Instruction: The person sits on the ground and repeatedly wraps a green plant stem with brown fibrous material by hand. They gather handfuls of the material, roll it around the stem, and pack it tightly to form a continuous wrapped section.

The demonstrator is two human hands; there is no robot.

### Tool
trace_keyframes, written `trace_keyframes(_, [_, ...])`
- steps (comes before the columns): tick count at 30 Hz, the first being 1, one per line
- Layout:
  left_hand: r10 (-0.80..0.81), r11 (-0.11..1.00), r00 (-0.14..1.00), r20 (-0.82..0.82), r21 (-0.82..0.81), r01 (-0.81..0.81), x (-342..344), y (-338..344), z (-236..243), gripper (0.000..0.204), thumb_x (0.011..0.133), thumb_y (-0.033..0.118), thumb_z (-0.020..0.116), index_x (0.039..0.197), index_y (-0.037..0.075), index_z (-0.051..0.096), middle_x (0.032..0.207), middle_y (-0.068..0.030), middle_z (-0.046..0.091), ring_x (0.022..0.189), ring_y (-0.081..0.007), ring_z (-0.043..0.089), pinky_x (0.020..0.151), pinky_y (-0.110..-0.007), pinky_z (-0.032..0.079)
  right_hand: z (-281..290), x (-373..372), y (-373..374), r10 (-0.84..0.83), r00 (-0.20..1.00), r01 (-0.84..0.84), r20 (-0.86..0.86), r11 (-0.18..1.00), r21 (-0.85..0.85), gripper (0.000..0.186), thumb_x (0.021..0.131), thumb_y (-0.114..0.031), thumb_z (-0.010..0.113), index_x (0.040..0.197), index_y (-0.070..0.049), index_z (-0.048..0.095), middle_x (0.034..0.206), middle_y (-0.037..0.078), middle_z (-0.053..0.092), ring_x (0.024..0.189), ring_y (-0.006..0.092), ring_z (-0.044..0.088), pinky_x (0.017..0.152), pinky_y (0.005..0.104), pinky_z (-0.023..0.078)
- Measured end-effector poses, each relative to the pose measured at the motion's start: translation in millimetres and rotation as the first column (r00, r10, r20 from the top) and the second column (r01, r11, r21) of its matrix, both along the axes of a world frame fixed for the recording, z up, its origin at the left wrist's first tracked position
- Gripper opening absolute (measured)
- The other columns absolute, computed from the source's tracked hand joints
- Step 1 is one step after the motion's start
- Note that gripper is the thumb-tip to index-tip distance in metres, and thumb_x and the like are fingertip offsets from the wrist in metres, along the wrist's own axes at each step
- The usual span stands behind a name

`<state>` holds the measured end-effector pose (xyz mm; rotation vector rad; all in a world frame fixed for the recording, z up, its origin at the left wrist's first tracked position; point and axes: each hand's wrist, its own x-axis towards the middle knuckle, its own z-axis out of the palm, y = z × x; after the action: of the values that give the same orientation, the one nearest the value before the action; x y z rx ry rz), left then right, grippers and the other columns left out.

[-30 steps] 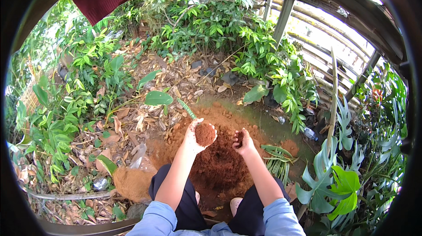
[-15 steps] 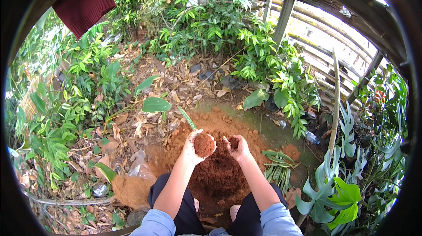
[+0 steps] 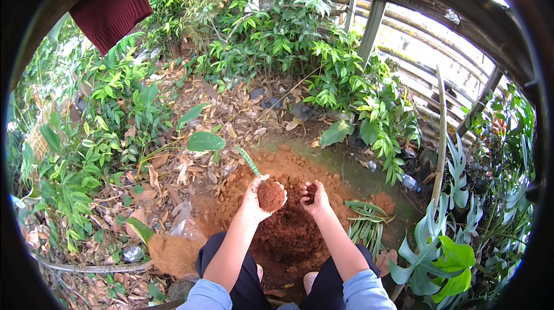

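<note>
My left hand (image 3: 255, 203) is closed around a rounded lump of reddish-brown soil (image 3: 270, 196), with a narrow, mottled green leaf (image 3: 248, 160) rising from behind it. To its right, my right hand (image 3: 317, 202) has its fingers curled over some dark soil, with the palm partly hidden. Both hands are held apart above a heap of loose reddish-brown soil (image 3: 288, 235), darker and crumbly in the middle.
A bag of brown fibre (image 3: 173, 249) lies at lower left; cut long leaves (image 3: 366, 223) lie right of the soil. Dry leaf litter, leafy plants, a plastic bottle (image 3: 410, 182) and a bamboo fence (image 3: 421, 79) surround me. A maroon cloth (image 3: 112, 4) hangs at upper left.
Both hands have come lower in the picture, toward my body, still holding soil. Over the first half second my right hand also shifted slightly left, toward the other.
</note>
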<state>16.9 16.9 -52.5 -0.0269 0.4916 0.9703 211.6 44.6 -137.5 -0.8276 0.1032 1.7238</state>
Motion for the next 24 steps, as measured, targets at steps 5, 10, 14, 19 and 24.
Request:
trace_keyframes(5, [0.020, 1.000, 1.000, -0.017, -0.024, -0.021, 0.1, 0.5, 0.5, 0.027, 0.077, 0.027, 0.063, 0.077, 0.001, 0.058, 0.074, -0.0130, 0.062, 0.070, -0.0296, 0.061, 0.070, -0.042, 0.053, -13.4, -4.6, 2.9, 0.004, 0.990, -0.011, 0.143, 0.999, 0.046, 0.037, 0.094, -0.040, 0.040, 0.066, -0.015, 0.041, 0.056, -0.003, 0.033, 0.046, 0.0103, 0.026, 0.040, 0.0244, 0.021])
trace_keyframes(10, [0.010, 1.000, 1.000, -0.007, -0.014, -0.010, -0.7, 2.0, -1.2, 0.026, 0.078, 0.027, 0.063, 0.077, 0.002, 0.058, 0.074, -0.0124, 0.062, 0.069, -0.0293, 0.062, 0.070, -0.042, 0.053, -7.4, -4.9, 5.4, 0.068, 0.995, -0.071, 0.069, 0.997, 0.041, 0.027, 0.093, -0.029, 0.042, 0.076, -0.010, 0.048, 0.066, 0.003, 0.047, 0.053, 0.0136, 0.041, 0.043, 0.0244, 0.033])
trace_keyframes(14, [0.024, 0.999, 0.999, -0.032, -0.025, -0.024, -3.0, 3.0, -3.8, 0.025, 0.078, 0.028, 0.063, 0.078, 0.003, 0.058, 0.075, -0.0121, 0.063, 0.070, -0.0289, 0.062, 0.071, -0.042, 0.053, -4.2, -8.4, 6.7, 0.058, 0.997, -0.056, 0.042, 0.997, -0.049, 0.012, 0.087, -0.014, 0.050, 0.086, -0.002, 0.052, 0.083, 0.013, 0.059, 0.070, 0.0205, 0.058, 0.057, 0.0271, 0.052])
trace_keyframes(19, [0.003, 1.000, 1.000, -0.018, 0.015, -0.002, -6.5, 2.9, -6.7, 0.026, 0.077, 0.028, 0.064, 0.082, 0.003, 0.058, 0.077, -0.0122, 0.063, 0.072, -0.0291, 0.062, 0.071, -0.042, 0.053, -16.5, -6.0, 5.2, 0.049, 0.996, -0.051, 0.073, 0.999, 0.013, 0.008, 0.086, -0.007, 0.050, 0.091, -0.002, 0.052, 0.090, 0.016, 0.060, 0.081, 0.0243, 0.062, 0.067, 0.0306, 0.056])
trace_keyframes(24, [0.021, 1.000, 0.998, -0.056, -0.014, -0.021, -8.0, 3.2, -5.8, 0.026, 0.078, 0.028, 0.063, 0.081, 0.003, 0.058, 0.077, -0.0131, 0.063, 0.072, -0.0299, 0.062, 0.070, -0.042, 0.053, -17.7, -7.5, 2.8, 0.091, 0.995, -0.095, 0.043, 0.992, 0.086, 0.011, 0.086, -0.006, 0.046, 0.096, -0.004, 0.051, 0.097, 0.016, 0.060, 0.090, 0.0272, 0.059, 0.080, 0.0411, 0.052])
